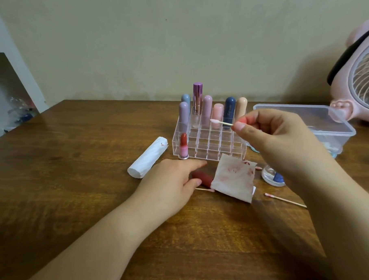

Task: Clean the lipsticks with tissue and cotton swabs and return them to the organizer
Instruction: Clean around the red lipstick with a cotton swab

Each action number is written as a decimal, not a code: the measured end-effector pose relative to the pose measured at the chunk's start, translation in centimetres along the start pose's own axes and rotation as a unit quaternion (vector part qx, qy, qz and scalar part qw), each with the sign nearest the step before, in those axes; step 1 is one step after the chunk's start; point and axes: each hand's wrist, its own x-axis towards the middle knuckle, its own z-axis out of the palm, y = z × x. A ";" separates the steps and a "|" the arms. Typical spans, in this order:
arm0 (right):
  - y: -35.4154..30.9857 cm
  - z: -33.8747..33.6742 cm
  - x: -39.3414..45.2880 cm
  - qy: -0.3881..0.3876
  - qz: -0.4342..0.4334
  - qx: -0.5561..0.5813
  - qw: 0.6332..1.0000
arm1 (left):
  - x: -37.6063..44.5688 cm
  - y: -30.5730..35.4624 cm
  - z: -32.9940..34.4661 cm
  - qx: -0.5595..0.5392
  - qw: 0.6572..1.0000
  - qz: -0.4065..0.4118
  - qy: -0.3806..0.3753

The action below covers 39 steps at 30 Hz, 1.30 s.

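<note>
Cotton swab (221, 122) is being pinched between thumb and fingertips of the right hand (272, 134), raised in front of the organizer (209, 138), its tip kept clear, likely ready for fine cleaning. Red cap (203, 178) is being touched by the loosely spread left hand (170, 182), just in front of the organizer on the surface (74, 165); whether it is gripped cannot be told. Open lipstick (183, 147) is being left upright at the organizer's front left corner, bullet exposed. Stained tissue (236, 177) is lying in front of the organizer, a used swab (284, 199) beyond it. Capped lipsticks (230, 112) are being kept in the back rows.
</note>
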 end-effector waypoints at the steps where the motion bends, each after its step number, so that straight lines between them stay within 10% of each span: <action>1: 0.0 0.0 0.0 -0.001 -0.001 -0.004 1.000 | 0.1 -0.2 0.2 0.006 1.000 0.002 -0.004; 13: -0.1 -0.6 0.0 0.002 -0.004 0.008 1.000 | -1.1 0.9 -1.3 -0.083 0.991 0.004 0.102; 29: -1.2 -0.5 -1.0 -0.072 -0.171 -0.061 0.981 | -0.9 1.1 -3.8 -0.608 0.787 -0.081 0.062; 39: -1.1 0.2 -1.4 -0.076 -0.232 -0.106 0.964 | -0.9 0.8 -3.7 -0.625 0.774 -0.078 0.066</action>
